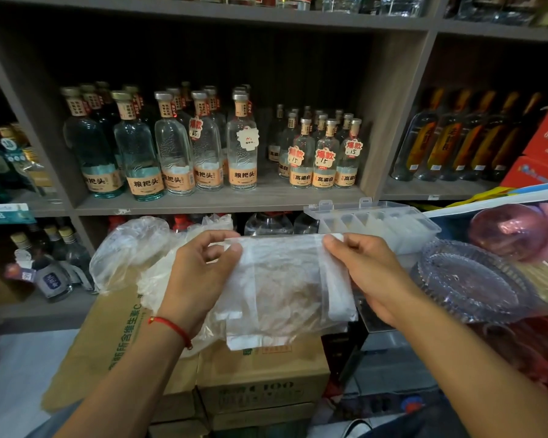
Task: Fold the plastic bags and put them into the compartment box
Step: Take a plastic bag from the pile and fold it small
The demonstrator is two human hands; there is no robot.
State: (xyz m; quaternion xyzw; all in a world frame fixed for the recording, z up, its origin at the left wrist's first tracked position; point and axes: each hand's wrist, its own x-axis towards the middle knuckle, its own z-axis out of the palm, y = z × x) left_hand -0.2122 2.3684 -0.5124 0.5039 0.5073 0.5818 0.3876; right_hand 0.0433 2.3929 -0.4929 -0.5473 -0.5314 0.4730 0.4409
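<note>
Head camera, looking forward and down in front of shop shelves: at the centre of the view two bare hands hold a thin, translucent plastic bag (282, 279) stretched flat between them. The left hand (200, 273), at nine o'clock from the bag, pinches its upper left corner between thumb and curled fingers; a red string bracelet (171, 327) circles that wrist. The right hand (364, 273), at three o'clock, pinches the upper right edge the same way. The bag looks very light, limp and slippery, likely to sag, slide or unfold unless held at corners and pressed along creases. Behind the left hand, at about ten o'clock, a loose pile of plastic bags (130, 248) rests on stacked cardboard cartons (263, 374). At one o'clock sits the clear compartment box (374, 224), lid open, several compartments seeming to hold folded bags already. At three o'clock lies a ribbed glass plate (469, 279). Liquor bottles (178, 143) line the shelf at twelve o'clock.
</note>
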